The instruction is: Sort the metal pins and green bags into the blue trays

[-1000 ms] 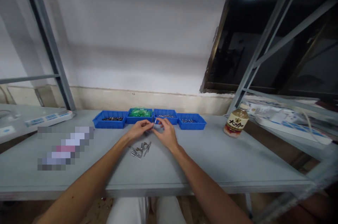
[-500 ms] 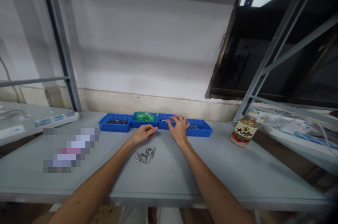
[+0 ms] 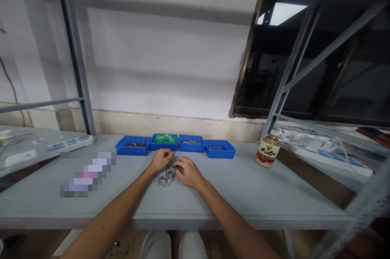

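Our left hand (image 3: 160,159) rests on the table (image 3: 243,188) just behind the pile (image 3: 164,178) of small metal parts. Its fingers are curled into a loose fist, and we cannot tell whether anything is inside. Our right hand (image 3: 186,171) lies palm down at the pile's right edge. Its fingers are bent, with the tips at the nearest parts, but the view is too small to show whether they pinch one.

The pile sits loose between our two hands, so either can reach it without stretching. Four blue bins (image 3: 133,151) stand side by side in a row just beyond the hands, which keeps their contents apart yet close. One bin holds green pieces (image 3: 165,138). A bottle (image 3: 267,151) stands upright well off to the right, and a power strip (image 3: 70,143) lies far left, both clear of our arms.
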`<state>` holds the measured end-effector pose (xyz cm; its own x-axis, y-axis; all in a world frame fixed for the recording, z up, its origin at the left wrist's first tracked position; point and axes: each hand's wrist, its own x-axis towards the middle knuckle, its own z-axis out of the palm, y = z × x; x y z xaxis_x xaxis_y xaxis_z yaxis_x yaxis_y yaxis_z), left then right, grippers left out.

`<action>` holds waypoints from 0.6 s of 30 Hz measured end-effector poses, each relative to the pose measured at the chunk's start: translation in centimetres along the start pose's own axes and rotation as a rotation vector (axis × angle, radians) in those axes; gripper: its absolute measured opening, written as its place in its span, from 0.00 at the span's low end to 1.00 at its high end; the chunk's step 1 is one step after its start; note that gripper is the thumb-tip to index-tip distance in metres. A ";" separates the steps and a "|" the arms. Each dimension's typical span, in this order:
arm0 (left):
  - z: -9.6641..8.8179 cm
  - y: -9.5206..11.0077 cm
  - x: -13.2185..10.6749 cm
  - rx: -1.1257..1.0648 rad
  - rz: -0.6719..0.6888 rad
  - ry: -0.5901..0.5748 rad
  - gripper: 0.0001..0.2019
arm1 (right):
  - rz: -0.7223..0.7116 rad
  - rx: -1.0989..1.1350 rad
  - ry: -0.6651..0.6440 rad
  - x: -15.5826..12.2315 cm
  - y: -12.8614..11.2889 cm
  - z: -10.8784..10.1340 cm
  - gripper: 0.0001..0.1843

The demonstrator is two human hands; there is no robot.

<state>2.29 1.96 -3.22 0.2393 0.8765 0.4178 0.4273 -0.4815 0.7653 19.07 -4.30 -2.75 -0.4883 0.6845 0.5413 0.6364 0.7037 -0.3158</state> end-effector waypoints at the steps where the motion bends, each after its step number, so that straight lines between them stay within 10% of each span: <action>1: -0.1 0.0 0.0 0.011 0.003 0.003 0.24 | 0.005 0.022 -0.012 0.0 0.0 0.0 0.13; 18: -2.8 1.7 -2.4 0.101 0.067 -0.176 0.21 | 0.040 0.207 0.007 0.1 1.2 0.0 0.06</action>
<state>0.00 -0.97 -1.59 0.4147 0.8324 0.3676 0.4887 -0.5445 0.6817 19.80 -3.39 -3.14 -0.4605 0.7119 0.5302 0.5183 0.7005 -0.4905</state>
